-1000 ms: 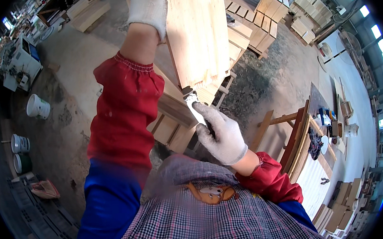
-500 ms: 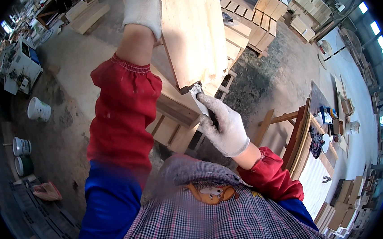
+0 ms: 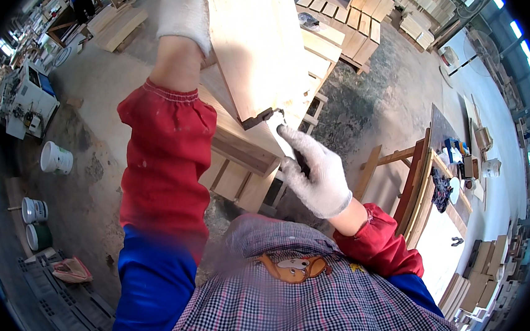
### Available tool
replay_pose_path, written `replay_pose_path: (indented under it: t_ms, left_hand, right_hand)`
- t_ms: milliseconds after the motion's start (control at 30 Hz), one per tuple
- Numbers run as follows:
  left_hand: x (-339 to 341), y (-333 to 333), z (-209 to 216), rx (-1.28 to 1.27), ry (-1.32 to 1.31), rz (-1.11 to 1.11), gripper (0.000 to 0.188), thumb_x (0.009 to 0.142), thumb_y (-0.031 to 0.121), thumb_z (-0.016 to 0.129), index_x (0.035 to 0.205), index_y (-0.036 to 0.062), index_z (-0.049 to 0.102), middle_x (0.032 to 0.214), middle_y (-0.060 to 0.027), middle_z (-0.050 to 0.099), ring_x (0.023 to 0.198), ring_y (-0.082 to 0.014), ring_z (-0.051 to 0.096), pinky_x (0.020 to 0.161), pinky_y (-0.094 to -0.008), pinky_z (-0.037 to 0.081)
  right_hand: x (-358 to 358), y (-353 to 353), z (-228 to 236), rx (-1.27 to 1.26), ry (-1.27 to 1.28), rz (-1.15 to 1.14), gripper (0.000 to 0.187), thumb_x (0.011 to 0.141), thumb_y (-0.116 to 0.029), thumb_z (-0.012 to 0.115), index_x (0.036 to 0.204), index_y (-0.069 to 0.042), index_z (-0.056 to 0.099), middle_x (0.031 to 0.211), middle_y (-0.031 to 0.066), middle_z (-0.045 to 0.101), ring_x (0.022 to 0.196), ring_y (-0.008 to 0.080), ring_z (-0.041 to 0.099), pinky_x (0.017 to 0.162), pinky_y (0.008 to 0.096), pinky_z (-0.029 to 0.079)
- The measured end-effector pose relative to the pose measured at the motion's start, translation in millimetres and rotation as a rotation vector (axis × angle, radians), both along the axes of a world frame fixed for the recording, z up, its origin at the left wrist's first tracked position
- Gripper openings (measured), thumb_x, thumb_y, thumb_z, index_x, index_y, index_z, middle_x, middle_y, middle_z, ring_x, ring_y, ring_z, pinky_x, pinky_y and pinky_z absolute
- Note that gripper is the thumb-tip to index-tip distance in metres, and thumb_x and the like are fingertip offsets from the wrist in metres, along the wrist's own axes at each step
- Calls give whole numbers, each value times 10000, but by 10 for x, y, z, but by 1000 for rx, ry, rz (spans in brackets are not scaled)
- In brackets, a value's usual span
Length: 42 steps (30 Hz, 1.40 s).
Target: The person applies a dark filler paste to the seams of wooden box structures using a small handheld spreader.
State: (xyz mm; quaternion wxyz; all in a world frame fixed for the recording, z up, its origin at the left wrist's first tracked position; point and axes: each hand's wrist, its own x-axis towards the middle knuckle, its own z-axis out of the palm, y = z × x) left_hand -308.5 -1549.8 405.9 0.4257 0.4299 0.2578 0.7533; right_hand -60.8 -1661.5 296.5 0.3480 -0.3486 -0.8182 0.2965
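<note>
A pale wooden board [image 3: 259, 48] lies lengthwise ahead of me, above a stack of wooden pieces [image 3: 245, 148]. My left hand [image 3: 183, 13], in a white glove, is at the board's far left edge and appears to grip it; its fingertips run out of the picture. My gloved right hand [image 3: 319, 177] is closed around a putty knife [image 3: 279, 130], thumb and fingers around its dark handle. The knife's whitish, smeared blade meets the board's near end. A dark strip [image 3: 258, 119] runs along that end; whether it belongs to the blade, I cannot tell.
Slatted wooden crates [image 3: 360, 27] stand at the far right. Nearer on the right is a workbench [image 3: 424, 171] with a dark rag [image 3: 441, 192] and small items. White buckets [image 3: 56, 158] and a grey plastic pallet [image 3: 64, 306] are on the left floor, a white machine [image 3: 29, 100] behind.
The board and my left hand have shifted slightly left in the picture. The putty knife stays at the board's near end, its blade turned a little, with more of the dark strip showing.
</note>
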Motion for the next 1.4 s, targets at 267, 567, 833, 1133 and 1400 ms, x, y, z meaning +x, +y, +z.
replay_pose_path:
  t_ms: [267, 567, 833, 1133, 1400]
  left_hand:
    - [-41, 44, -16, 98, 30, -55, 384, 998, 254, 543, 1204, -67, 584, 1147, -124, 658, 1020, -211, 645, 899, -323, 523]
    - [-89, 90, -40, 75, -6, -18, 415, 997, 264, 545, 1234, -76, 563, 1178, -136, 647, 1060, -230, 637, 929, -338, 521]
    - [14, -27, 32, 62, 20, -34, 419, 994, 278, 549, 1228, -69, 569, 1175, -142, 652, 1042, -247, 648, 923, -347, 527]
    - [-22, -53, 9, 75, 27, -121, 413, 999, 268, 539, 1225, -76, 570, 1172, -148, 651, 1046, -245, 648, 921, -347, 528]
    - [-68, -31, -43, 86, 19, -52, 397, 1006, 248, 525, 1232, -76, 563, 1187, -130, 646, 1073, -223, 632, 933, -330, 516]
  right_hand:
    - [32, 74, -198, 102, 96, -6, 431, 840, -35, 633, 1265, -49, 565, 1051, 223, 660, 879, 363, 684, 763, 360, 554]
    - [68, 108, -178, 101, 121, -28, 425, 840, -35, 626, 1262, -46, 572, 1051, 220, 657, 882, 356, 683, 773, 356, 548]
    - [168, 81, -18, 55, -9, 114, 445, 846, -30, 607, 1287, -50, 552, 1052, 213, 652, 847, 355, 673, 739, 378, 560]
    - [-44, 202, 450, 355, -410, 280, 520, 817, -98, 584, 1329, -80, 490, 821, 132, 614, 668, 324, 641, 578, 403, 539]
    - [300, 495, 777, 346, -642, 243, 568, 784, 12, 607, 1331, -131, 553, 732, 35, 588, 577, 146, 604, 545, 276, 508]
